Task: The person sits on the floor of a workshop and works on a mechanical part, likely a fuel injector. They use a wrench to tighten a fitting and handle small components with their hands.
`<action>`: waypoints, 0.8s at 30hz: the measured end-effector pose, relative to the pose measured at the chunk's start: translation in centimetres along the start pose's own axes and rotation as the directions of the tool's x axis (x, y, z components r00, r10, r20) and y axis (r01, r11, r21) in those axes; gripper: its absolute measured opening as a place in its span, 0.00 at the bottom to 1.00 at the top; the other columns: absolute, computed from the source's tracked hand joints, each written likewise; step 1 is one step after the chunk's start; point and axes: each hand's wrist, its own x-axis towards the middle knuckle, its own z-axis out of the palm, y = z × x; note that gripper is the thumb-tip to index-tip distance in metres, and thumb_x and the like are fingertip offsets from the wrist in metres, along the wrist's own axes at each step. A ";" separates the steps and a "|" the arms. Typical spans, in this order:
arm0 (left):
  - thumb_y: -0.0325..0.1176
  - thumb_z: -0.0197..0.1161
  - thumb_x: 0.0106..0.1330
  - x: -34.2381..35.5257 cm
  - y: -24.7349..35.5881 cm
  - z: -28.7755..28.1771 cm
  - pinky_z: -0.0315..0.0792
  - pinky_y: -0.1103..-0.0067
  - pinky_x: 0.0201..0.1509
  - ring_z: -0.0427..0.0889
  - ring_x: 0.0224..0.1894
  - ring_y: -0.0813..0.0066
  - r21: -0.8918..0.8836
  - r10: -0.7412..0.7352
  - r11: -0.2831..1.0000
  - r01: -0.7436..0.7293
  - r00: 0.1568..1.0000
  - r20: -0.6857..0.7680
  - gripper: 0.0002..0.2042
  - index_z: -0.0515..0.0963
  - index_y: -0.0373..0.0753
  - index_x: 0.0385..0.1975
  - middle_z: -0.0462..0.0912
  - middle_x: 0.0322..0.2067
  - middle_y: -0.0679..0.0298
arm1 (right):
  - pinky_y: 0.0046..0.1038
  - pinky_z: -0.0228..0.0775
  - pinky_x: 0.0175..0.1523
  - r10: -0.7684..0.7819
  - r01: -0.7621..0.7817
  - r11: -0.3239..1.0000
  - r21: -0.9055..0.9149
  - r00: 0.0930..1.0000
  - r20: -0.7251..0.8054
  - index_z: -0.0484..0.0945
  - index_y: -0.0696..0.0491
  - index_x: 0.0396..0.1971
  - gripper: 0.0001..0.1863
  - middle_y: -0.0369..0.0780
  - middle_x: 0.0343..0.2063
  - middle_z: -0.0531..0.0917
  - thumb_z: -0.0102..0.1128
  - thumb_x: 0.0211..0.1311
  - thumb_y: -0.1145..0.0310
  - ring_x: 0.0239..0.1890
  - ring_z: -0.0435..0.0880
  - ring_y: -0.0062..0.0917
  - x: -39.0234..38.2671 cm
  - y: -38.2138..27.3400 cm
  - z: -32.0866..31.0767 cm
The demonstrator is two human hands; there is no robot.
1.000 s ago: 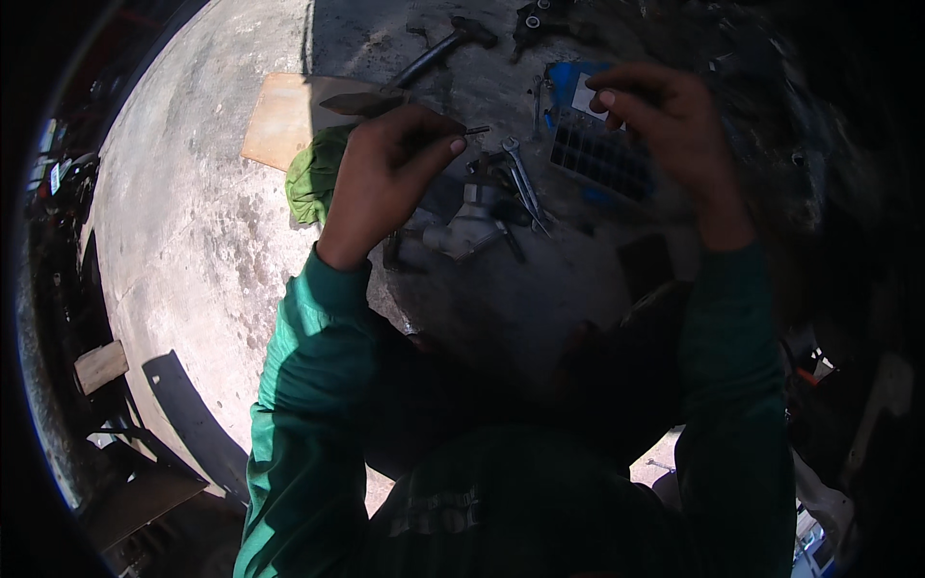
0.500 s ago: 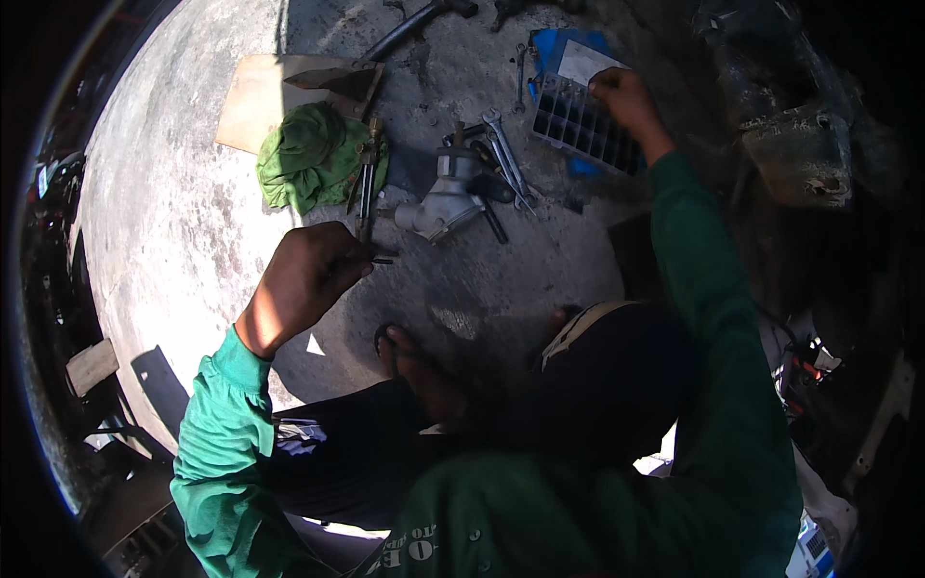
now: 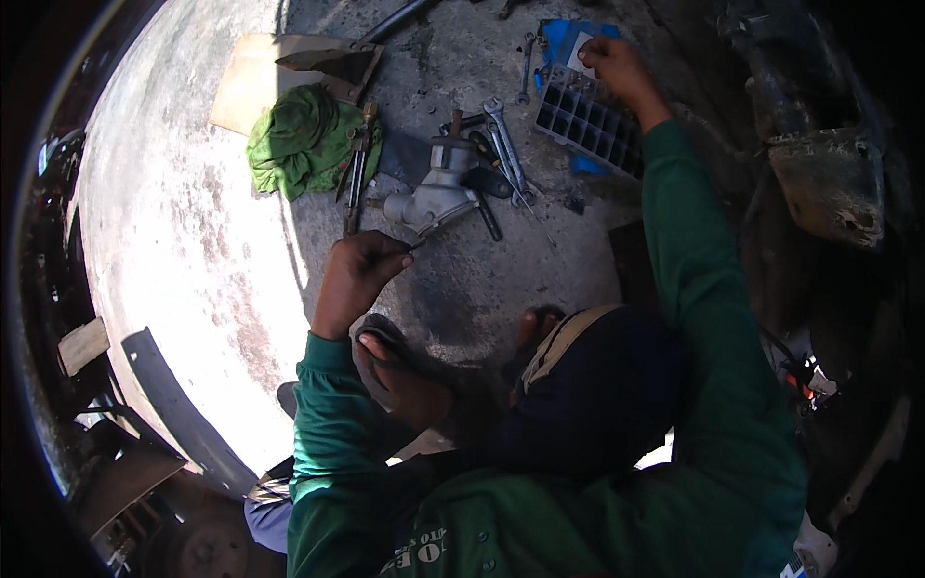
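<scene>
My left hand (image 3: 376, 265) is closed on a small dark metal pin (image 3: 415, 246), just below a grey metal housing (image 3: 440, 193). My right hand (image 3: 621, 67) has its fingers bent at a white card (image 3: 580, 48) over a blue case (image 3: 559, 39), beside a compartmented plastic box (image 3: 581, 123); what its fingertips hold is unclear. Wrenches (image 3: 506, 144) lie right of the housing. A green cloth (image 3: 299, 144) and a long metal tool (image 3: 356, 173) lie to its left.
A cardboard sheet (image 3: 241, 72) and a long dark tool (image 3: 395, 19) lie at the back of the concrete floor (image 3: 193, 241). A worn metal part (image 3: 819, 193) stands at the right. My sandalled foot (image 3: 395, 366) is below my left hand. A wood block (image 3: 84, 345) sits at the left.
Since a second ago my left hand has dropped from beside the green cloth to below the housing, still holding the pin. My right hand has shifted up onto the blue case.
</scene>
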 end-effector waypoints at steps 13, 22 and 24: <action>0.30 0.67 0.68 2.9 2.5 5.1 0.75 0.78 0.43 0.82 0.34 0.76 -0.212 -0.100 0.969 0.128 0.985 0.138 0.09 0.84 0.32 0.42 0.86 0.33 0.62 | 0.28 0.73 0.38 0.106 -0.028 0.954 0.297 0.962 -0.250 0.83 0.58 0.36 0.10 0.37 0.29 0.85 0.67 0.62 0.67 0.32 0.82 0.21 -8.2 0.2 -2.2; 0.27 0.66 0.66 4.8 4.0 7.7 0.76 0.73 0.45 0.85 0.39 0.67 -0.078 0.066 0.996 -0.053 0.981 0.184 0.08 0.85 0.32 0.41 0.86 0.37 0.56 | 0.39 0.76 0.46 -0.078 0.050 0.974 -0.223 0.990 -0.118 0.85 0.52 0.39 0.11 0.44 0.36 0.87 0.64 0.62 0.62 0.41 0.87 0.39 -2.6 2.6 -1.2; 0.27 0.66 0.66 5.0 4.2 7.9 0.76 0.73 0.45 0.85 0.39 0.66 -0.089 0.053 0.995 -0.036 0.980 0.190 0.08 0.85 0.32 0.41 0.86 0.37 0.56 | 0.42 0.76 0.49 -0.096 0.095 0.920 -0.380 0.995 0.016 0.85 0.51 0.40 0.12 0.45 0.38 0.87 0.63 0.62 0.62 0.43 0.86 0.43 -0.6 3.3 -1.4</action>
